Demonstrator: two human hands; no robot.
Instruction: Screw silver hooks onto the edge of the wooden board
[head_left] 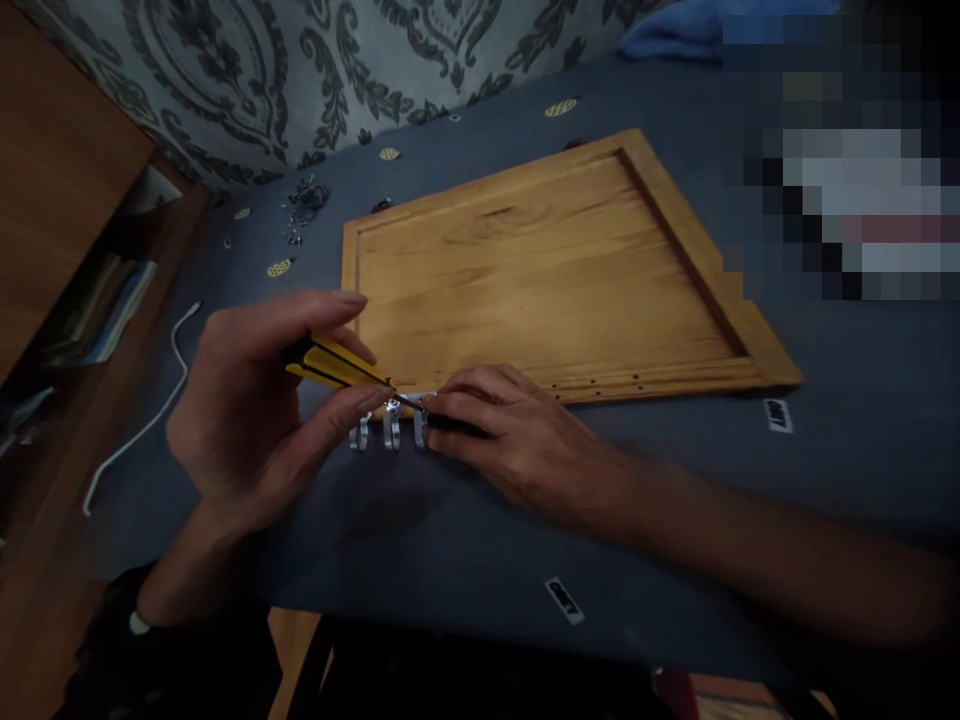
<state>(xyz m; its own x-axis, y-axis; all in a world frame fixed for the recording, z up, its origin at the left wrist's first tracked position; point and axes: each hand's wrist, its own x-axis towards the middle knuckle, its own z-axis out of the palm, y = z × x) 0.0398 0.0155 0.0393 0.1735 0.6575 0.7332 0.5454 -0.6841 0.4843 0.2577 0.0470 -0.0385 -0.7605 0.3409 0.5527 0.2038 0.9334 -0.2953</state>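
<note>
Hook rack (390,428) lies against near edge of wooden board (540,270); screws (304,200) behind, left

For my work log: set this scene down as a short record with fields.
left hand: grips a yellow-and-black-handled screwdriver, its tip at a silver metal hook strip
right hand: fingertips on that strip, at the near edge of the framed wooden panel
surface: dark blue-grey cloth-covered table
elsewhere: white cord at left; small pile of metal parts beyond the panel's far left corner
</note>
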